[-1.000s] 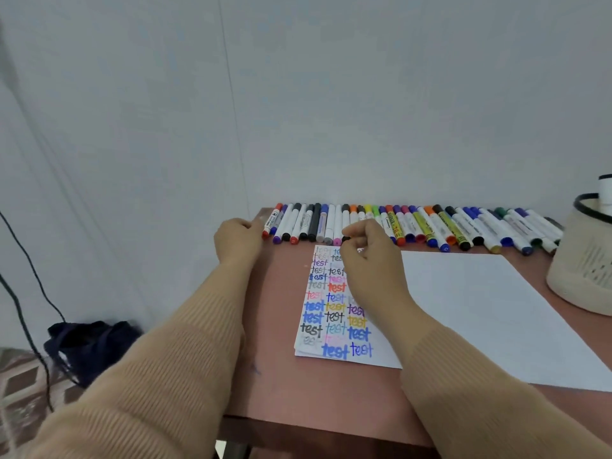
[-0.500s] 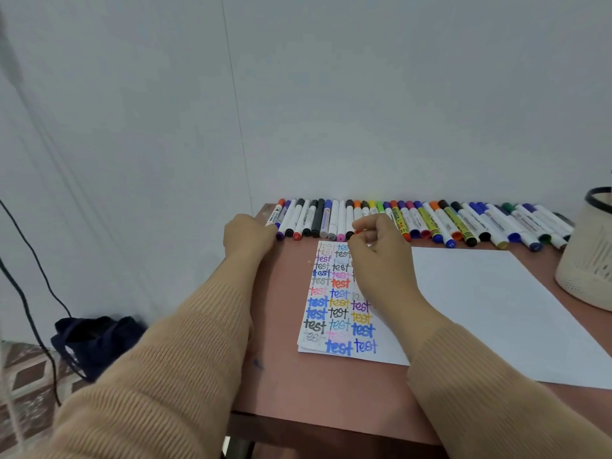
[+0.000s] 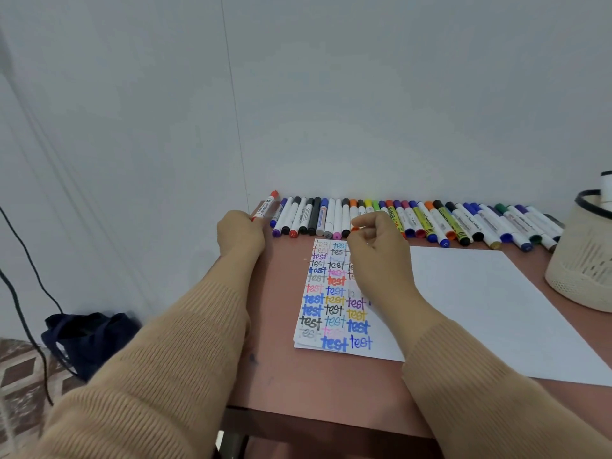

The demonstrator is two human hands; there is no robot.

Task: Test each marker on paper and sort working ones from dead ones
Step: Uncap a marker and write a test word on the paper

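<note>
A long row of markers [image 3: 430, 223] lies along the back edge of the brown table [image 3: 331, 385] against the wall. My left hand [image 3: 240, 238] grips a red-capped white marker [image 3: 266, 207] at the row's left end, tilted away from the others. My right hand [image 3: 381, 250] has its fingers curled, and thumb and forefinger pinch the near end of an orange marker [image 3: 353, 210] still lying in the row. Below that hand lies the test paper [image 3: 332, 293], covered with the word "test" in many colours.
A large white sheet [image 3: 490, 309] spreads to the right under the test paper. A cream mesh basket [image 3: 583, 266] stands at the table's right edge. On the floor to the left are a dark bag [image 3: 86, 339] and black cables [image 3: 26, 313].
My left hand has drawn the red-capped marker out from the row's left end and angled it leftward. My right hand has shifted from the black marker to the orange one.
</note>
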